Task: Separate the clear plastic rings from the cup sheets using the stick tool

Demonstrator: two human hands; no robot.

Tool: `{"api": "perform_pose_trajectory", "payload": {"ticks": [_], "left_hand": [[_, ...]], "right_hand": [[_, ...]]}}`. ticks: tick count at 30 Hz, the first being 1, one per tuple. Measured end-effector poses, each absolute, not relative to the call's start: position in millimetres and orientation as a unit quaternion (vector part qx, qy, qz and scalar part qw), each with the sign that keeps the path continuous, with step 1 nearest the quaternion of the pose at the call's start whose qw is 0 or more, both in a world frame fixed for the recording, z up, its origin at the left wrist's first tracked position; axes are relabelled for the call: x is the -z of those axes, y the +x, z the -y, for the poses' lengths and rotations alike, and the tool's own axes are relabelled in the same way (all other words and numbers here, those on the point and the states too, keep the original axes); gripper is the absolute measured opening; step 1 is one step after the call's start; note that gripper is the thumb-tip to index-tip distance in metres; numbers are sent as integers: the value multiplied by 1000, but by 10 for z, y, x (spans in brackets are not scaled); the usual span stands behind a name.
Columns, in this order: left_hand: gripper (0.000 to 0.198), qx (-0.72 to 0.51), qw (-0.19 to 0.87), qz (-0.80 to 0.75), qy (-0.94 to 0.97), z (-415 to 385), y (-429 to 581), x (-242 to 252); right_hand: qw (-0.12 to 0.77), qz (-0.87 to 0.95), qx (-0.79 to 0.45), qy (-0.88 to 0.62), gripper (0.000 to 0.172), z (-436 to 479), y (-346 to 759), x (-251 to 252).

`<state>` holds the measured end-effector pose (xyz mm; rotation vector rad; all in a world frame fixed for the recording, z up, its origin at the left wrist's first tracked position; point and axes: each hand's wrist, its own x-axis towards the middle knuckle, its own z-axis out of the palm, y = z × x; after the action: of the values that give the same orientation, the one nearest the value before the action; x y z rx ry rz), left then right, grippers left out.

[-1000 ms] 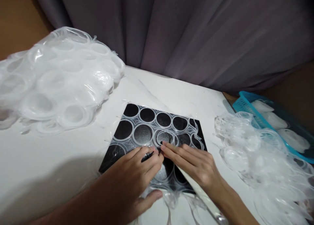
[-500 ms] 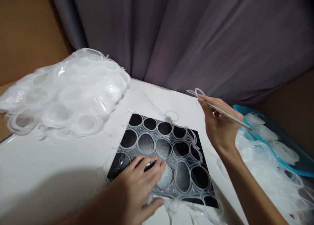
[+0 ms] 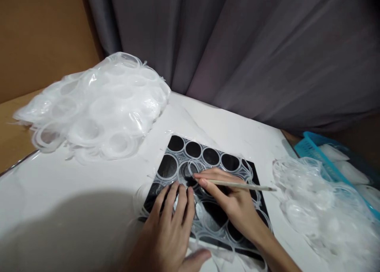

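Note:
A translucent sheet with round cut-outs point(image 3: 177, 157) lies over a black square board. My left hand point(image 3: 172, 220) rests flat on the sheet's lower left, fingers stretched out and holding nothing. My right hand point(image 3: 234, 201) is closed in a pencil grip round a thin pale stick-like tool point(image 3: 246, 184), whose tip end is at my fingertips and too small to make out. A thin clear ring point(image 3: 194, 164) shows just beyond those fingertips, over one of the upper circles. Whether the ring is held or lies loose, I cannot tell. Both hands cover parts of the sheet.
A clear plastic bag full of translucent ringed pieces point(image 3: 101, 106) stands at the back left. On the right lies a heap of similar clear scraps point(image 3: 314, 201), beside a blue basket point(image 3: 326, 155) holding white packets. A grey curtain point(image 3: 237, 46) hangs behind the white table point(image 3: 89, 189).
My right hand has come down and left from above the table's right side onto the sheet, bringing the tool and thin rings. My left hand stays on the sheet. The view has shifted slightly.

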<state>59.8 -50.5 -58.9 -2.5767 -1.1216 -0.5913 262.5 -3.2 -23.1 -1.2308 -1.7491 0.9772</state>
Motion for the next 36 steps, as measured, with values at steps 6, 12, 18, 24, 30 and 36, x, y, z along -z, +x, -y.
{"api": "perform_pose_trajectory", "payload": {"ticks": [6,12,18,24,30,36], "left_hand": [[81,191,140,395,-888,584,572,609],[95,190,148,380,-893,622,576,590],[102,164,144,391,-894,680,532,636],[86,161,117,430,-881,745,610,702],[94,114,101,500,-852,815,794,694],[98,136,100,501,-849,796,759,693]], "right_hand": [[395,667,-425,-468,13,56,2638,300],[380,682,-419,-463,13,41,2626,286],[349,786,-317,-399,27,141,2656,315],[173,918,-104,-341,48,297,2653,313],[201,899,-72,-383,62,29,2696,238],[343,806,66,-478,46,-733,3105,-103]]}}
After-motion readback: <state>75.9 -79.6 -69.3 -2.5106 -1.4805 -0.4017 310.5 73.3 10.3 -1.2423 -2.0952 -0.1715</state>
